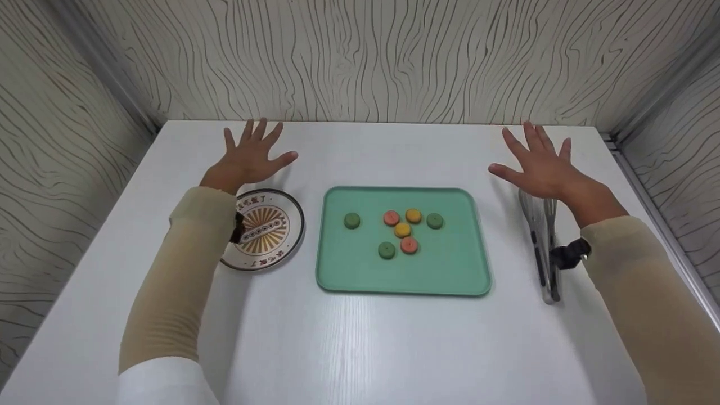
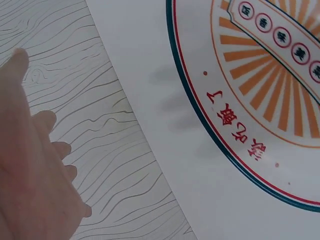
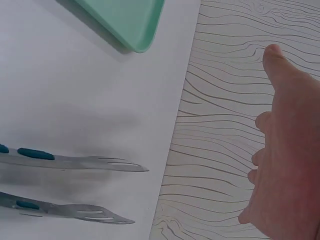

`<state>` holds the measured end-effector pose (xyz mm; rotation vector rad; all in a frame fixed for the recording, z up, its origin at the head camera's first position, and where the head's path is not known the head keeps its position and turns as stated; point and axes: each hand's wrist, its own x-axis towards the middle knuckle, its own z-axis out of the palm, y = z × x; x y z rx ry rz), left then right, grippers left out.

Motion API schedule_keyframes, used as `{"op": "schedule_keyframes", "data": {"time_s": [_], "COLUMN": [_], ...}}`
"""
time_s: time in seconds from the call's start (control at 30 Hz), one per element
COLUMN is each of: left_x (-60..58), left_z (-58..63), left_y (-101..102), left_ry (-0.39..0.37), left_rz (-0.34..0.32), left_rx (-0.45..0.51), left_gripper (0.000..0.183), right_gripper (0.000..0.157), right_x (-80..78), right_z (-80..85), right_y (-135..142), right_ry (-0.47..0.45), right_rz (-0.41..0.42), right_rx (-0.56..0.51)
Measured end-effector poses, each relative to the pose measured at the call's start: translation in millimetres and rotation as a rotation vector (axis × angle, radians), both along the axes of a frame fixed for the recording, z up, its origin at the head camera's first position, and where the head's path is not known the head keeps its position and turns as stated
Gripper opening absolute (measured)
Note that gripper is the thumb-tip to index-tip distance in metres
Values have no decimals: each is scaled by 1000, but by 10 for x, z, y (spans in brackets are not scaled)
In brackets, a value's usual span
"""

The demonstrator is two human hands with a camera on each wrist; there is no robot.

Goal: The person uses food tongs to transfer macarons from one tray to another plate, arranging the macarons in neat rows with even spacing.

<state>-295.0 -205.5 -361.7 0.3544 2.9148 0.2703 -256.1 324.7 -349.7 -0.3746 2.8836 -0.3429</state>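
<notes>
Both hands are off everything, fingers spread wide, with the tray [image 1: 450,275] between them.
Left of the tray, the left hand [image 1: 247,160] hangs beyond the plate [image 1: 267,216]; right of it, the right hand [image 1: 543,166] hangs past the splayed tips of the tongs [image 3: 85,162]. Seven small round pieces [image 1: 402,230] lie on the tray, the pink and yellow ones bunched near its middle. A dropped right forearm could knock the tongs askew, a low left one could nudge the plate, and reaching into that bunch could scatter neighbouring pieces.
</notes>
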Motion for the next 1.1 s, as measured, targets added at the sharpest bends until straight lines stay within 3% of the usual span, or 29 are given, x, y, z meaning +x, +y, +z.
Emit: {"op": "schedule_keyframes", "data": {"time_s": [0.4,0.77,1.1], "left_x": [232,507,719], "left_z": [-141,-273,-342], "left_y": [-315,-412,-536], "left_ry": [11,5,15], "left_rz": [-21,-23,-68], "left_rx": [26,63,80], "left_gripper": [92,89,88], "right_gripper": [90,89,88], "right_x": [242,477,723], "right_z": [-54,-119,-264], "right_y": [111,214,436], "right_ry": [11,8,56], "right_rz": [19,27,24], "right_rx": [-14,-7,-14]}}
